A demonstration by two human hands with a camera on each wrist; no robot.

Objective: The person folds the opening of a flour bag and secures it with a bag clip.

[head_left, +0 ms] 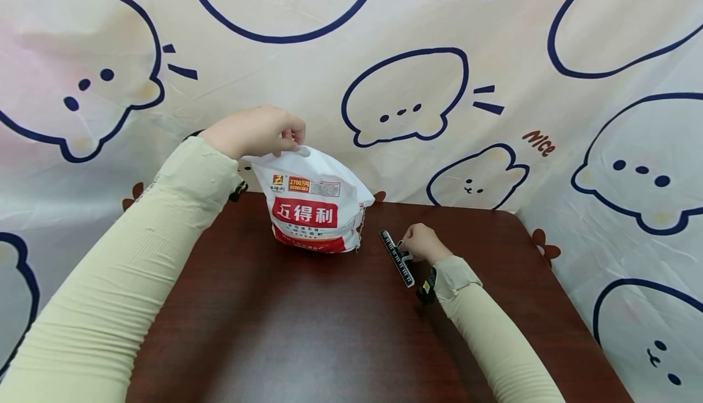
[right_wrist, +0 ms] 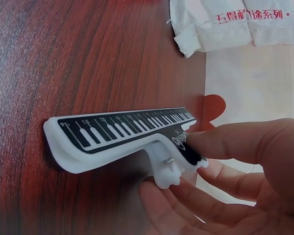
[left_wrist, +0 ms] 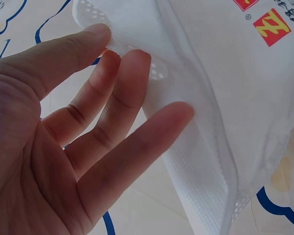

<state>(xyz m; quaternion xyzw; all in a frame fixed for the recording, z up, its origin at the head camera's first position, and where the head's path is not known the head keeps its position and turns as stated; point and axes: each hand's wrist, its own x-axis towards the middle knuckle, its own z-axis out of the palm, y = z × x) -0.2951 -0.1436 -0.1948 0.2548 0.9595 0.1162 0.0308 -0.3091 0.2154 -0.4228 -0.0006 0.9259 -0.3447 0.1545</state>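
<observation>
Cartoon-print backdrop (head_left: 406, 18), reddish-brown table (head_left: 307, 323)

Bag (head_left: 314, 210), clip (head_left: 397, 259) obstruct; gap between; near tabletop (head_left: 307, 336) passable.

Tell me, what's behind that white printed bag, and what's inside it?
Behind the white bag hangs a cartoon-patterned backdrop; the stretch directly behind the bag is covered. What's inside cannot be seen: the bag's sides hide it.
</observation>
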